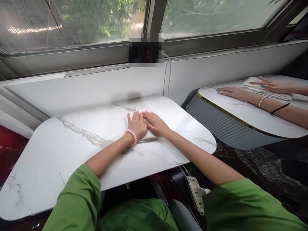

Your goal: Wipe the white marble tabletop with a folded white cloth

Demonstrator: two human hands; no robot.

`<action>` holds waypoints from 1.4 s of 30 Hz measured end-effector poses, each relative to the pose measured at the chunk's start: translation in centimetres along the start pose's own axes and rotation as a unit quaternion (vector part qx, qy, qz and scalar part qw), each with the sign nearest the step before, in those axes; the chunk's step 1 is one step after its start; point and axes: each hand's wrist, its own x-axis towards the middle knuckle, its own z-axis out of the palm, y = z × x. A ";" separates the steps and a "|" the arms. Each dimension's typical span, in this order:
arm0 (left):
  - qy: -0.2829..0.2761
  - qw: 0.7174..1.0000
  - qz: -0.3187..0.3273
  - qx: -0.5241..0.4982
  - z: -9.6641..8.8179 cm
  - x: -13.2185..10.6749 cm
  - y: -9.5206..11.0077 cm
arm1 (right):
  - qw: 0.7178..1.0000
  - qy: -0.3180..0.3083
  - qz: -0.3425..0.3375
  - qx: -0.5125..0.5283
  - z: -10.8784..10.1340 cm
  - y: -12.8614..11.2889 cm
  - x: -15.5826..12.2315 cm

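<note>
My left hand [137, 125] lies flat with fingers stretched out on a white cloth [151, 134], a pale bead bracelet [132, 136] round its wrist. My right hand [157, 124] rests flat beside it, its fingertips meeting the left hand's fingers. Both palms press down on the cloth, which is mostly hidden beneath them and blends with the surface. Under it is a white table [79, 154] with grey marble veins.
At right, another person's hands [237, 93] rest on a second marbled table [231, 104] with a folded white cloth [271, 93]. A power strip [196, 194] lies below my table's edge. Behind stand a white wall [96, 86] and windows [96, 22]; a cable [169, 73] hangs there.
</note>
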 end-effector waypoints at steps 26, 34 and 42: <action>-0.018 0.982 0.176 -0.058 1.6 -0.2 12.5 | 0.998 0.027 0.054 -0.014 -7.1 4.2 -13.2; -0.018 0.988 0.141 -0.063 3.5 7.9 11.3 | 0.998 0.038 0.041 -0.026 -6.2 11.5 -7.5; -0.017 0.990 0.128 -0.061 5.2 16.8 7.2 | 0.996 0.051 0.063 -0.033 -4.8 16.2 0.5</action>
